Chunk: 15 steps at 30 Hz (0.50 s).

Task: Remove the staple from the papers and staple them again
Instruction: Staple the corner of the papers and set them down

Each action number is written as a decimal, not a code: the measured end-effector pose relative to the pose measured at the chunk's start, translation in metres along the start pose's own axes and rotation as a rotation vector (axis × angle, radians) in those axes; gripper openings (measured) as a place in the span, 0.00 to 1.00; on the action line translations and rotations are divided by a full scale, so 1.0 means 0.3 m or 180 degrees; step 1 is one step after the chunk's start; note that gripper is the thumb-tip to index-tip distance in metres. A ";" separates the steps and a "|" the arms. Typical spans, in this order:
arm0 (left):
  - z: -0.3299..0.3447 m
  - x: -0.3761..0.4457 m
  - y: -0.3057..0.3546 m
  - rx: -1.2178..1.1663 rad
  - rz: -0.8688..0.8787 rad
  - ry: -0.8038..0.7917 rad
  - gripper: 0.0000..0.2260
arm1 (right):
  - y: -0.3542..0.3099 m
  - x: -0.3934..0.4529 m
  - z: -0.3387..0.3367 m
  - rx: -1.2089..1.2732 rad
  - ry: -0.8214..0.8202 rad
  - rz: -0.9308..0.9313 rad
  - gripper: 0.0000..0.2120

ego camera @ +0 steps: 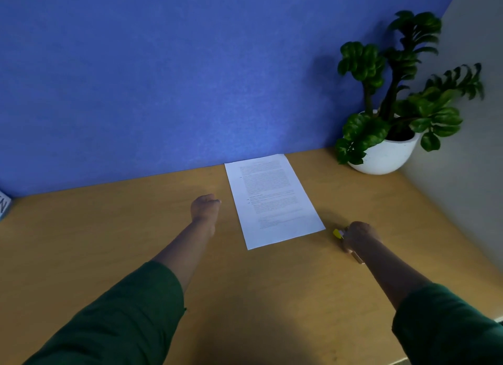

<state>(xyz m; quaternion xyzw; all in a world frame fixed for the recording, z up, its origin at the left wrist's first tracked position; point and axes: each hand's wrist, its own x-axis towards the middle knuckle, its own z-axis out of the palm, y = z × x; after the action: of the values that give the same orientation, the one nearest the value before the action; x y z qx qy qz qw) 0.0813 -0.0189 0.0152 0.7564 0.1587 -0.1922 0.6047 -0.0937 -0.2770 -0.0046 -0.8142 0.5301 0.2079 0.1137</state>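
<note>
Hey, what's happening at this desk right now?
A person in green sleeves is at a wooden desk with white printed papers lying flat by the blue partition. The right hand grips a small yellow tool just off the papers' near right corner; whether it is a stapler or a staple remover is unclear. The left hand, fingers curled, is beside the papers' left edge, not touching them. A potted green plant stands in the far right corner.

papers: white printed sheets (273,201) lying flat on the wooden desk (109,242), far edge at the blue wall
yellow tool: small, partly hidden, just beside the papers' near right corner (337,233)
</note>
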 end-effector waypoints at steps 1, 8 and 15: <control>0.000 0.003 -0.006 -0.0001 0.0010 0.0011 0.18 | 0.008 0.001 0.001 0.0075 0.0048 -0.0020 0.17; 0.048 0.004 -0.051 0.0114 0.0051 0.0004 0.16 | 0.051 0.020 -0.018 0.0437 0.0042 -0.0192 0.16; 0.100 -0.010 -0.106 0.0201 0.0241 0.0026 0.07 | 0.013 0.113 -0.105 0.1153 0.0179 -0.0488 0.07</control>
<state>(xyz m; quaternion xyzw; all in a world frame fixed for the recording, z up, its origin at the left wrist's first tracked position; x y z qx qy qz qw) 0.0606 -0.0412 -0.0163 0.7814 0.1263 -0.1709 0.5868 -0.0785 -0.3191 0.0080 -0.8239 0.4982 0.0771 0.2589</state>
